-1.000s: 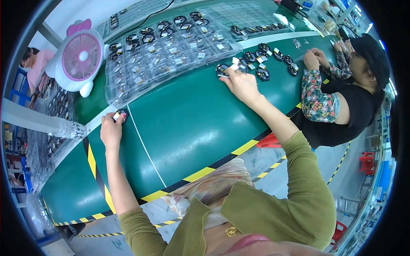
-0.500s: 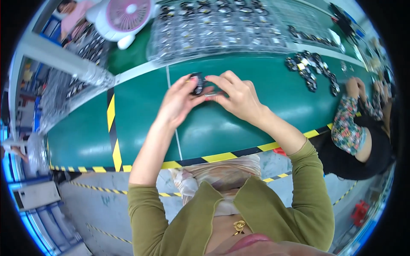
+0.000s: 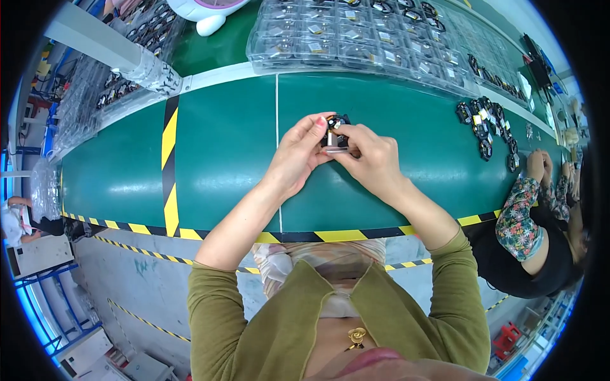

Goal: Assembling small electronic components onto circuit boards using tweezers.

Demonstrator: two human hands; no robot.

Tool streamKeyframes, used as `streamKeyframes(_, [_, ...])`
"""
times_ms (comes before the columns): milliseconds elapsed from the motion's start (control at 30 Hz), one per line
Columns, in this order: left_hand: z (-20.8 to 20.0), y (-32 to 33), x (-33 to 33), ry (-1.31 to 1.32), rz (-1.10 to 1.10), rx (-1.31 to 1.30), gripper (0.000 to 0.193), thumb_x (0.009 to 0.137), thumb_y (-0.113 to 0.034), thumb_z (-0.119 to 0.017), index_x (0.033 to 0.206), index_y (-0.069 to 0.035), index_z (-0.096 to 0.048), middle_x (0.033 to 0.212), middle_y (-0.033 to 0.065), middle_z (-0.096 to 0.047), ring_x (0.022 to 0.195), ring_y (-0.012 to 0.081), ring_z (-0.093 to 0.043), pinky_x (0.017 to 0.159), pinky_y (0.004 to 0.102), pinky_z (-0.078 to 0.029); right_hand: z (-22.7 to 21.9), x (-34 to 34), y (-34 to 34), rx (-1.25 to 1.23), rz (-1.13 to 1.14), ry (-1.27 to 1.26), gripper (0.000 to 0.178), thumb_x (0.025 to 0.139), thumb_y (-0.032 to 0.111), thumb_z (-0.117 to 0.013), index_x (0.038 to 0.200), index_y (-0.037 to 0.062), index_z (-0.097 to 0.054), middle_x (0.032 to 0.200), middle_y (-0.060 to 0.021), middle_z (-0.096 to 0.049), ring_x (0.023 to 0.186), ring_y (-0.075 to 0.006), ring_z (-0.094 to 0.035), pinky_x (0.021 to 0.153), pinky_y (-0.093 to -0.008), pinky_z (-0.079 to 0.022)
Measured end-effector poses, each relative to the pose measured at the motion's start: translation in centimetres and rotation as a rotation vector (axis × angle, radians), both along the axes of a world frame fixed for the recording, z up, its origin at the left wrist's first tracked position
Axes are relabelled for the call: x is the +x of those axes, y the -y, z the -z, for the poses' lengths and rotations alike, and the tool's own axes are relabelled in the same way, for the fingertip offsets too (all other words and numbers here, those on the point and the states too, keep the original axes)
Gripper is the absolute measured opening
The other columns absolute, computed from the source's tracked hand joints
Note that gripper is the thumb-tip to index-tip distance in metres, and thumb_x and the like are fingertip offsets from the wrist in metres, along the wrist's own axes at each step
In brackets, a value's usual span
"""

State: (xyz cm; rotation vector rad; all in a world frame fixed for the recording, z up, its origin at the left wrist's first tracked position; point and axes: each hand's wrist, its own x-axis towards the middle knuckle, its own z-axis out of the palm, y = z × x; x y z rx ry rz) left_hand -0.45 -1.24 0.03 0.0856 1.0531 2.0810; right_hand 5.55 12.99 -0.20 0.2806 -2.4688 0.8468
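Head view, and all eyes go to the small black round part (image 3: 338, 120), held up over the green worktable (image 3: 222, 159), just right of the thin white line (image 3: 277, 184) that crosses the surface. Orange and white bits show on it, but the finer detail is too small to read.

The left hand (image 3: 297, 152) has it from the left, thumb and fingers closed on its edge. Over on the other side, the right hand (image 3: 373, 159) is curled in, thumb and fingers pinching at the part's right side. A thin pale strip (image 3: 337, 150) sits at the lower edge, right by the right thumb; which hand bears it, nobody can tell from here!

Outward we go: beyond the hands, clear plastic trays (image 3: 356, 68) full of similar parts line the far side. To the right, a loose cluster of black parts (image 3: 483, 127) lies on the green, and just past it are a co-worker's hands (image 3: 537, 164), with a floral sleeve (image 3: 521, 222) below them. Off to the left, yellow-and-black tape (image 3: 169, 146) runs across the table, near a grey post (image 3: 105, 44) wrapped in film. Up top, the white base of a fan (image 3: 210, 25) peeks in.
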Motion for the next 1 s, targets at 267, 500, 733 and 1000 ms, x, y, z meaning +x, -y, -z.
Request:
streamKeyframes(267, [0.0,0.3,-0.5,0.051,0.031,0.055,0.036,0.089,-0.019,-0.043,0.120,0.001,-0.039,0.109,0.0130,-0.051,0.096,0.0210,-0.055,0.080,0.0362,-0.051,-0.7,0.2,-0.5,-0.610,0.147,0.248,0.014,0.075,-0.001,-0.056,0.090,-0.0002,-0.057,0.058,0.0005,-0.051,0.052,-0.0014,-0.045,0.045,-0.0171,-0.035])
streamKeyframes(500, [0.2,-0.2,-0.4,-0.026,0.064,-0.164,0.034,0.085,-0.001,-0.040,0.119,0.000,-0.041,0.106,0.0130,-0.053,0.092,0.0226,-0.057,0.068,0.0342,-0.055,-0.6,0.3,-1.2,-0.591,0.109,0.302,0.015,0.076,0.000,-0.055,0.091,0.0022,-0.058,0.055,-0.0002,-0.048,0.049,-0.0017,-0.040,0.045,-0.0183,-0.034])
streamKeyframes(733, [-0.3,0.2,-0.9,0.002,-0.087,-0.223,0.029,0.084,0.003,-0.036,0.113,0.001,-0.037,0.104,0.0199,-0.052,0.092,0.0289,-0.058,0.072,0.0357,-0.054,-2.0,-0.6,-3.5,-0.676,0.144,0.123,0.036,0.090,0.018,-0.035,0.083,-0.0039,-0.062,0.075,-0.0048,-0.054,0.059,-0.0088,-0.043,0.056,-0.0206,-0.035])
streamKeyframes(1000, [-0.5,0.4,-1.0,0.005,-0.093,-0.146,0.024,0.086,-0.002,-0.039,0.110,0.002,-0.041,0.100,0.0150,-0.053,0.088,0.0231,-0.059,0.072,0.0346,-0.054,-0.6,0.2,-1.7,-1.192,-0.074,0.306,0.055,0.092,0.039,-0.028,0.091,-0.0085,-0.056,0.088,-0.0193,-0.057,0.069,-0.0236,-0.060,0.062,-0.0316,-0.050])
